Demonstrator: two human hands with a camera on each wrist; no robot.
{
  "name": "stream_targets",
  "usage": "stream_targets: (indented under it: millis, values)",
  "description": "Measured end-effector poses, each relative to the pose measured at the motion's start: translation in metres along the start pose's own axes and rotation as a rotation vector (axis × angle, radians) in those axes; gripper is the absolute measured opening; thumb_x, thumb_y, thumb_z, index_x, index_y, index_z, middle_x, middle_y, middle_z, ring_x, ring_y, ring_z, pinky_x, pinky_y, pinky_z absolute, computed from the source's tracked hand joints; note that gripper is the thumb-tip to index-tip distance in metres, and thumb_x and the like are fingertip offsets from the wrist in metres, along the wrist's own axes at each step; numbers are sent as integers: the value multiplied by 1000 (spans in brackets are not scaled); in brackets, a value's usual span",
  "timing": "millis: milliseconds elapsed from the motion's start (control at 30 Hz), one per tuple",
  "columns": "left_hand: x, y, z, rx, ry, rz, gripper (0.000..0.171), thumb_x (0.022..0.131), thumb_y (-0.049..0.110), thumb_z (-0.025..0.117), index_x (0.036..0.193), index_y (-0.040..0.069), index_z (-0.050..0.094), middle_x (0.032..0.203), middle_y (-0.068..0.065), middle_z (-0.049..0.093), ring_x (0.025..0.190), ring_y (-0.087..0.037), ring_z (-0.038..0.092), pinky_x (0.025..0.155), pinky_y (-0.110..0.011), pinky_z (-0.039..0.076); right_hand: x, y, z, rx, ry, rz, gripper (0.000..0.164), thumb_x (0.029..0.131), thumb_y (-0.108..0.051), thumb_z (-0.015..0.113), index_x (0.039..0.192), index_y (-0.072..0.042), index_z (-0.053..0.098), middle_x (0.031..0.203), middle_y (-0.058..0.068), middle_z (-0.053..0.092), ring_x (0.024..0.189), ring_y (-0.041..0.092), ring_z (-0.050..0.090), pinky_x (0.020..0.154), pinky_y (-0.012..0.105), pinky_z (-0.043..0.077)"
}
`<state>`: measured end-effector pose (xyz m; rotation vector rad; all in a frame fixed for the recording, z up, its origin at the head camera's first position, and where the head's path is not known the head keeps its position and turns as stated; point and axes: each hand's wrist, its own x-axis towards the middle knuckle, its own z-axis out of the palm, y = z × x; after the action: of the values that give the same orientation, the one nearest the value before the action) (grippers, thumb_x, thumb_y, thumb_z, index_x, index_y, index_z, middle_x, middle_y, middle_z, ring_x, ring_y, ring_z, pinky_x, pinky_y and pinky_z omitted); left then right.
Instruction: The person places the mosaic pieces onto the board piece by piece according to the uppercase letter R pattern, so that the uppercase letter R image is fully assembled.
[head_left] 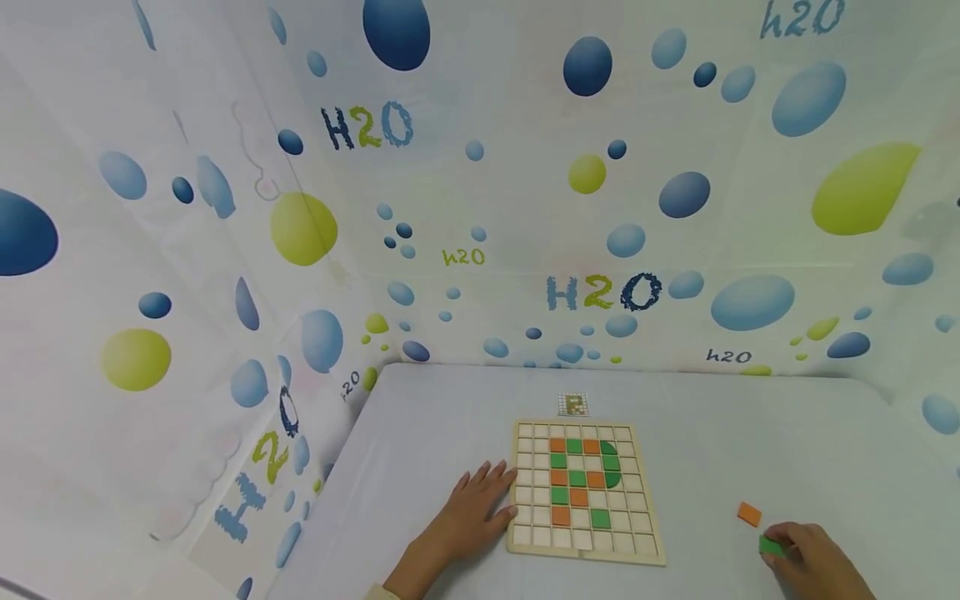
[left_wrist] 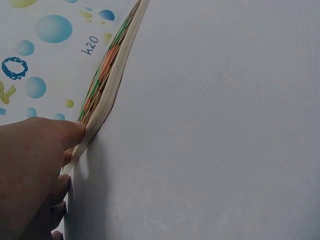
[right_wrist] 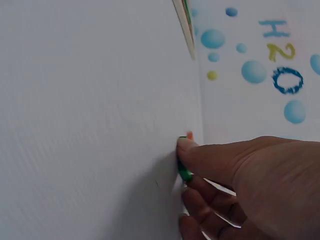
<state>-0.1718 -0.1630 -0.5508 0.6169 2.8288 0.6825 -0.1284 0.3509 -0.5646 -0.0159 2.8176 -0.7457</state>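
A wooden grid board (head_left: pixel 648 525) lies on the table, with green and orange tiles set in some of its squares and two rounded green pieces (head_left: pixel 610 448) at the right of the pattern. At the board's left edge rests my left hand (head_left: pixel 474 512), fingers spread and fingertips touching the frame; the left wrist view shows a fingertip on the rim (left_wrist: pixel 107 97). To the right of the board, my right hand (head_left: pixel 813 560) pinches a green square tile (head_left: pixel 770 546) between thumb and fingers, low over the table. Just beyond it lies a loose orange tile (head_left: pixel 749 514).
A small pattern card (head_left: pixel 573 405) lies behind the board's far edge. The table (head_left: pixel 450 408) has a pale cover. A white curtain (head_left: pixel 510 200) printed with blue and green drops stands behind it and along its left side.
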Motion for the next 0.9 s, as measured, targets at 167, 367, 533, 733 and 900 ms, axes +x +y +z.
stream_targets:
  millis: [167, 367, 533, 733, 900]
  values:
    - [0, -1, 1, 11, -1, -1, 63, 109, 49, 51, 164, 21, 41, 171, -7, 37, 159, -36, 30, 125, -66, 23, -1, -26, 21, 15, 115, -133, 29, 91, -15, 81, 114, -2, 71, 109, 9, 64, 89, 10, 59, 74, 26, 54]
    - [1, -1, 1, 12, -4, -2, 63, 109, 49, 52, 164, 21, 41, 170, -7, 37, 159, -36, 30, 125, -66, 24, 2, -56, 42, 30, 231, -250, 26, 87, -6, 84, 108, -6, 68, 103, 1, 62, 88, 0, 55, 76, 26, 56]
    - [0, -2, 1, 14, -2, -4, 63, 109, 49, 51, 164, 21, 41, 171, -7, 37, 159, -36, 30, 126, -65, 23, 6, -75, 47, 55, 240, -305, 25, 88, -3, 82, 108, -9, 68, 105, -1, 60, 90, -2, 54, 78, 26, 57]
    - [1, -2, 0, 13, 1, -5, 62, 109, 48, 52, 164, 20, 41, 170, -8, 37, 159, -37, 30, 126, -65, 23, 19, -98, 45, 81, 124, -255, 20, 95, -7, 77, 111, -8, 66, 104, 1, 56, 89, 4, 51, 78, 25, 54]
    - [0, -2, 1, 4, -1, 4, 62, 109, 48, 52, 164, 20, 41, 170, -8, 38, 159, -38, 30, 126, -66, 23, 27, -114, 43, 60, 83, -206, 17, 97, -9, 74, 110, -5, 64, 102, 4, 56, 92, 12, 51, 79, 32, 54]
